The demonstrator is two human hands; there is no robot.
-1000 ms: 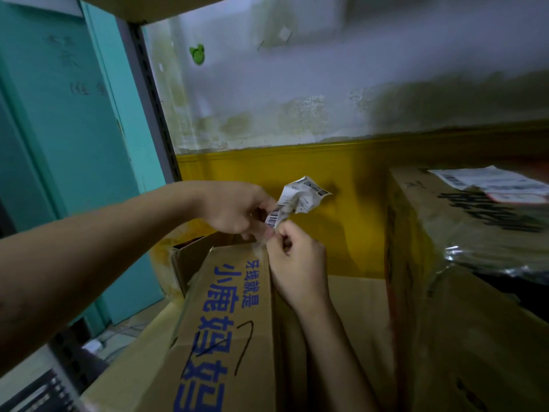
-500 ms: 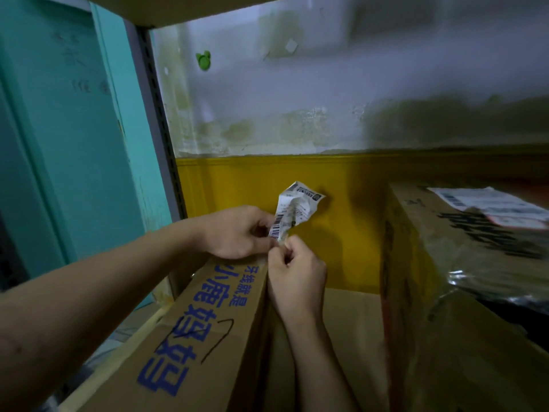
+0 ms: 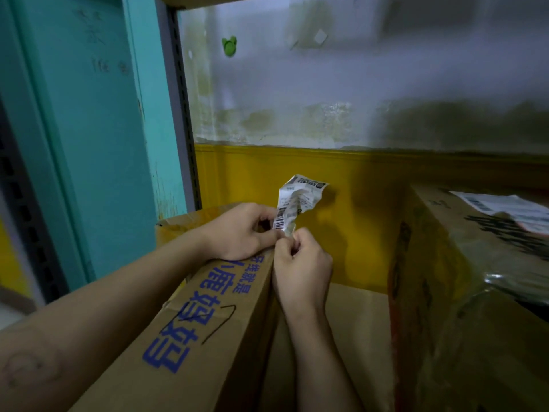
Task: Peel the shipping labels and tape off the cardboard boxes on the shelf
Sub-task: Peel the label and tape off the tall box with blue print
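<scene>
Both hands pinch a crumpled shipping label (image 3: 297, 203) above the far top edge of the printed box (image 3: 214, 331): left hand (image 3: 240, 233), right hand (image 3: 301, 266). An open gap separates the taped box (image 3: 463, 292).

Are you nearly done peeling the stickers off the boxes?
Not yet. One crumpled label is peeled up from the blue-lettered box, pinched in the left hand and right hand; whether its end still sticks is hidden. Left: the flat white label and shiny tape on the right box.
</scene>
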